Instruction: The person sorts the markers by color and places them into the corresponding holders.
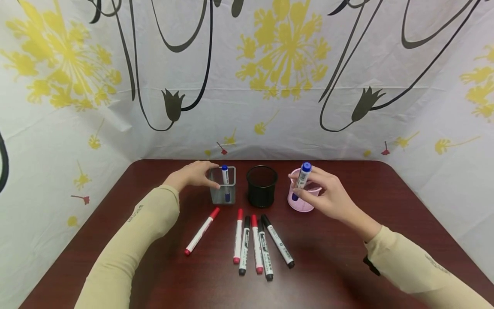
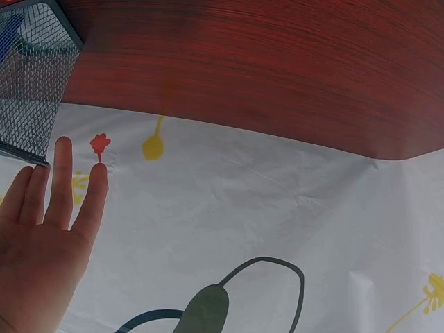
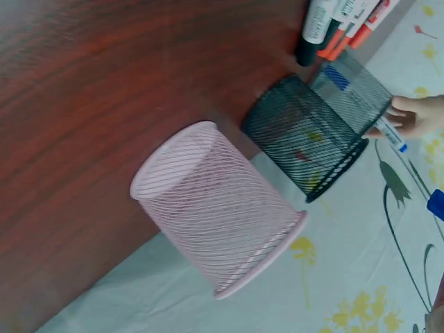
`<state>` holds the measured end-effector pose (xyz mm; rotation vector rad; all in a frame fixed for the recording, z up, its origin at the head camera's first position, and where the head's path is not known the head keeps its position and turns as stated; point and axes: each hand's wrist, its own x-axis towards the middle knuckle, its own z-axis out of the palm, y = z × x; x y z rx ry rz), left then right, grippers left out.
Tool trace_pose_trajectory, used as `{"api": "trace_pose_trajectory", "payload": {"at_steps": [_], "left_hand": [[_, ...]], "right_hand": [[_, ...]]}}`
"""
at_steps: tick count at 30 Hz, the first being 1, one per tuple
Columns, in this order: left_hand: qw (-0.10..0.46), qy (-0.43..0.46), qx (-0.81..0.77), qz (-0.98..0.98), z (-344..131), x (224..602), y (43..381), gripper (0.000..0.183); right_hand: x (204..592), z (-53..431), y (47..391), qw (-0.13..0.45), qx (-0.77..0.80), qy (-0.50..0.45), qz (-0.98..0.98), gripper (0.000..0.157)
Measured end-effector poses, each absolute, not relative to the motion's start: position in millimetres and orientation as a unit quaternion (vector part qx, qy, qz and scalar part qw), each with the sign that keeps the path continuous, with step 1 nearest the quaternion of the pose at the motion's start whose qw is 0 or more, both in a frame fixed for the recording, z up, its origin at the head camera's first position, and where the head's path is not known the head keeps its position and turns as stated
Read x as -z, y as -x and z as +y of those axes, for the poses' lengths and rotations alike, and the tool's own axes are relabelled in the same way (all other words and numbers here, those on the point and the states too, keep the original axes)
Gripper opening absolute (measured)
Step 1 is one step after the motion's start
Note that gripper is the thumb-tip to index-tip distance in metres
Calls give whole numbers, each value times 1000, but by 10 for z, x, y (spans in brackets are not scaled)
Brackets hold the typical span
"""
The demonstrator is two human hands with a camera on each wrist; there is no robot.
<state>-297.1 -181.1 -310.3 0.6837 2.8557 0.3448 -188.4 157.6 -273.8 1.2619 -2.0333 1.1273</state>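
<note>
The right hand (image 1: 325, 192) pinches a blue marker (image 1: 302, 177) between thumb and fingers. The marker's long axis stands near upright, its upper end leaning rightward; the lower end points down toward the pink mesh cup (image 1: 300, 207). In the head view this end overlaps the cup's near-left wall, but the right wrist view shows it beyond the rim and apart, so the key relation appears to be end to mouth. The right hand is the nearer to this cup. The left hand (image 1: 195, 174), fingers extended and apart, flanks the square mesh holder (image 1: 216, 195); contact cannot be told. The holder contains a second blue marker (image 1: 225, 175). Between the hands stands a black mesh cup (image 1: 261, 194).
</note>
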Motion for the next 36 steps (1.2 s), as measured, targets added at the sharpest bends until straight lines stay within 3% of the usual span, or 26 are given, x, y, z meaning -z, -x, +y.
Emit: {"api": "trace_pose_trajectory", "payload": {"at_steps": [12,36], "left_hand": [[89,-235,-115,961,-1820,3078,2971,78],[89,-236,-113,961,-1823,3092,2984,78]], "right_hand": [[2578,1392,2010,213,-462,-425,-748,39],[2434,1039,2311,215,-498,-369,-754,46]]}}
